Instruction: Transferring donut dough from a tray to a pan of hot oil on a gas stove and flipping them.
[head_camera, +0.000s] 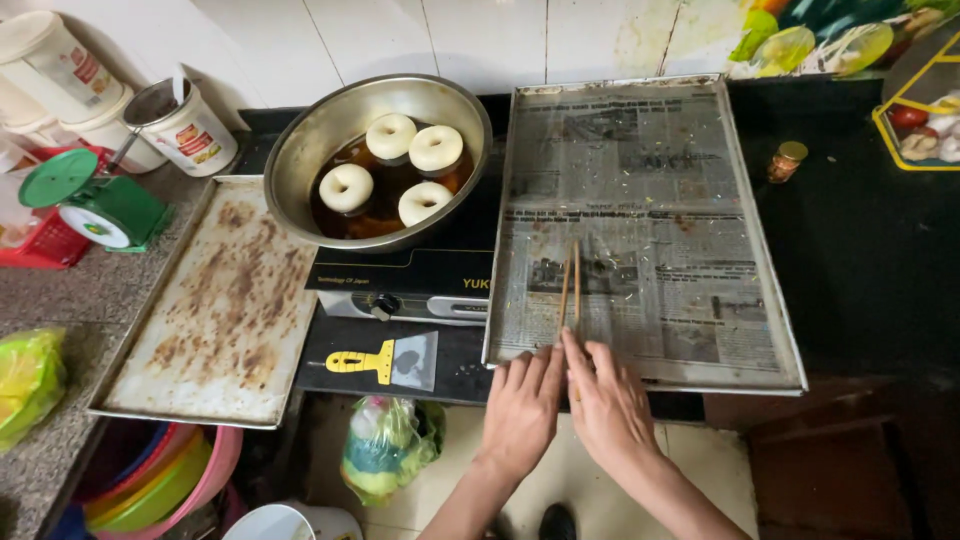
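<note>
left hand (522, 402): lies flat at the near edge of the tray (760, 240), palm down, fingers straight and close together, holding nothing; fingertips just beside the near ends of the chopsticks (570, 285).
right hand (608, 400): flat beside the left hand, fingers slightly spread; the forefinger tip touches the near end of the chopsticks, no pinch.
chopsticks: a wooden pair lying side by side on the newspaper (650, 200) in the tray's near left part; long axis runs near to far, the far ends pointing away from the person toward the wall, almost parallel to the tray's left rim.
tray: metal, lined with newspaper, resting partly over the stove (420, 285).
pan (300, 150): round metal, on the stove, left of the tray, holding dark oil and four pale dough rings (392, 136).
other tray (220, 310): stained, bare, further left.
scraper (385, 360): yellow-handled, in front of the stove.
scale (85, 200): green, far left.
</note>
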